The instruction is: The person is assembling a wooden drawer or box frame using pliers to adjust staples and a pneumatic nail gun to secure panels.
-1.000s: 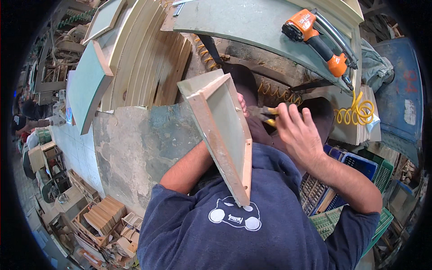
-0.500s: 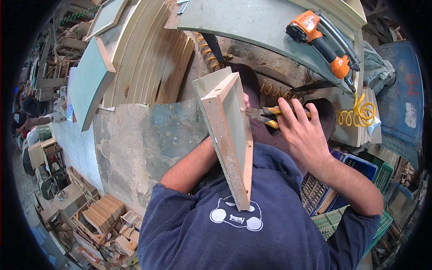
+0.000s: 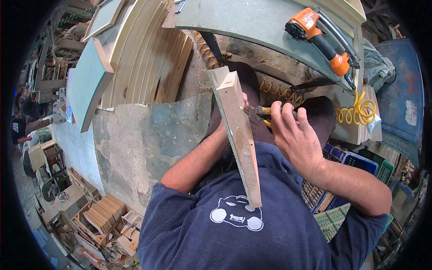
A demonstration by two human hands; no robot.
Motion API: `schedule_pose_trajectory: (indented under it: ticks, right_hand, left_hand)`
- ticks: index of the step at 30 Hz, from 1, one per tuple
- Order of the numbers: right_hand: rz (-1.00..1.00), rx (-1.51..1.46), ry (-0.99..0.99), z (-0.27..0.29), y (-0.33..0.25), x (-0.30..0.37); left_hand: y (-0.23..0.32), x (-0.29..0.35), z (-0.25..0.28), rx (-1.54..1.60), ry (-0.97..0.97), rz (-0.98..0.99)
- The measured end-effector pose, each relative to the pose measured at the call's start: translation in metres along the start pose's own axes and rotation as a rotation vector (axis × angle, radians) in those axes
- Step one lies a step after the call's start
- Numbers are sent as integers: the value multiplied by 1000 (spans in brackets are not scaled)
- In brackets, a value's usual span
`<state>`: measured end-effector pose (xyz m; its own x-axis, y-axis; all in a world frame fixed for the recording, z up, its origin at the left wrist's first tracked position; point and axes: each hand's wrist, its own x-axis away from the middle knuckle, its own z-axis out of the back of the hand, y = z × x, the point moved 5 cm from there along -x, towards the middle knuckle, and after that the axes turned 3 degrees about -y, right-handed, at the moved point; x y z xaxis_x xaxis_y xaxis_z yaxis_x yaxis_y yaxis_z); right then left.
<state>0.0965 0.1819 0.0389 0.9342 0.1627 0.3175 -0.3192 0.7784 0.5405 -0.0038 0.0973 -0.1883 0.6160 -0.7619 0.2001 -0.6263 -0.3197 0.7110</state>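
Observation:
A shallow wooden frame with a greenish backing panel (image 3: 238, 135) stands nearly edge-on before my chest. My left hand (image 3: 245, 98) holds its far part from behind; only some fingertips show past the edge, and the rest is hidden. In my right hand (image 3: 294, 139) is a pair of pliers (image 3: 253, 110) with yellow and dark handles. Their metal jaws are at the frame's right side, close to my left fingertips. Whether the jaws grip a nail there is too small to tell.
An orange and black nail gun (image 3: 319, 40) lies on the green-topped bench (image 3: 243, 20), with a coiled yellow air hose (image 3: 357, 110) below it. Stacked wooden frames (image 3: 144, 58) stand at the far left. Plastic crates (image 3: 360, 164) are beside my right arm. Another person (image 3: 22, 121) is at the left edge.
The frame has turned to show more of its side edge, and its far end has moved right. My right hand with the pliers has moved slightly left and nearer to me.

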Motion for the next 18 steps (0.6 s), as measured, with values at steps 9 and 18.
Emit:
schedule_pose_trajectory:
  ticks: [9, 18]
  right_hand:
    - [0, 9, -95, -4, 9, 3]
    - [-33, -100, -13, 4, 9, 0]
  left_hand:
    - [-6, 3, 5, 663, -255, 126]
    - [25, 14, -12, 530, -170, 135]
